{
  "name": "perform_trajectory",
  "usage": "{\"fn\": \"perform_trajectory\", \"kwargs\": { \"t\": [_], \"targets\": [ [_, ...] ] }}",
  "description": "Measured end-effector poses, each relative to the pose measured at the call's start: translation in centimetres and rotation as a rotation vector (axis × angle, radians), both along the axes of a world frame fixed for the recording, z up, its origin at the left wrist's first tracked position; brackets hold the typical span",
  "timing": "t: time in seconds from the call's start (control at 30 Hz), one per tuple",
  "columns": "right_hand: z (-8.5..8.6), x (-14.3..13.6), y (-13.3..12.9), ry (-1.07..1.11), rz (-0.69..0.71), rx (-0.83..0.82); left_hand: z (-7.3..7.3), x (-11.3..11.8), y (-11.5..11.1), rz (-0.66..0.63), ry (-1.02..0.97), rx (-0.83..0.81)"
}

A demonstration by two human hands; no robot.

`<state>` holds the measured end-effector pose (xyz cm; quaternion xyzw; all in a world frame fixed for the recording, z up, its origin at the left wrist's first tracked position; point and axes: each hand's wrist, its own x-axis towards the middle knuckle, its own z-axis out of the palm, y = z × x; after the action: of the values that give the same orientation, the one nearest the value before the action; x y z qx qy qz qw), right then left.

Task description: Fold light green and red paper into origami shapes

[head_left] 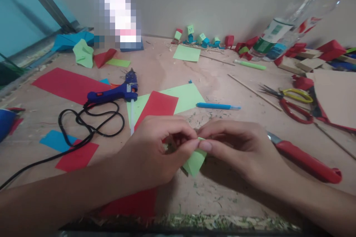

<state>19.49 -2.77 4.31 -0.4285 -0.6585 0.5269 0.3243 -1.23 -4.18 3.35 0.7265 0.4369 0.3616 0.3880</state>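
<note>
A small folded piece of light green paper (196, 161) hangs between my hands over the worktop. My left hand (164, 146) pinches its upper edge between thumb and fingers. From the other side my right hand (236, 146) grips the same edge, the two thumb tips nearly touching. The paper's lower end tapers to a point; my fingers cover its top. Just beyond my left hand a red paper piece (159, 105) lies over a larger green sheet (189, 94). A blue pen (218, 106) lies beyond my fingers.
A blue glue gun (114, 92) with a looped black cord (121, 127) is at left. To the right lie a red-handled knife (308, 161), scissors (296, 105) and a thin stick (254, 92). Small paper figures (190, 33) and plastic bottles (274, 39) stand along the back.
</note>
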Motion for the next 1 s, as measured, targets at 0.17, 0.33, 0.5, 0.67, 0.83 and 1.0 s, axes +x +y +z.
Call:
{"fn": "perform_trajectory", "kwargs": {
  "t": [0.17,0.33,0.5,0.67,0.83,1.0],
  "targets": [
    [-0.2,-0.4,-0.3,0.031,-0.065,-0.012,-0.1,0.1,-0.1,-0.005,0.021,-0.027],
    [-0.4,-0.3,-0.3,0.027,-0.077,-0.055,-0.3,0.2,-0.1,-0.029,0.066,0.04],
    [0.0,-0.4,-0.5,0.054,-0.117,-0.012,-0.6,0.2,-0.4,-0.033,0.049,0.084],
    [-0.4,-0.2,-0.2,0.075,-0.224,0.057,-0.6,0.4,-0.4,0.006,0.094,0.059],
    [-1.2,0.4,0.6,0.114,-0.323,0.028,-0.6,0.6,-0.2,0.025,0.183,-0.072],
    [-1.2,0.6,0.9,0.137,-0.34,-0.009,-0.3,0.6,0.0,0.024,0.214,-0.129]
  ]
}}
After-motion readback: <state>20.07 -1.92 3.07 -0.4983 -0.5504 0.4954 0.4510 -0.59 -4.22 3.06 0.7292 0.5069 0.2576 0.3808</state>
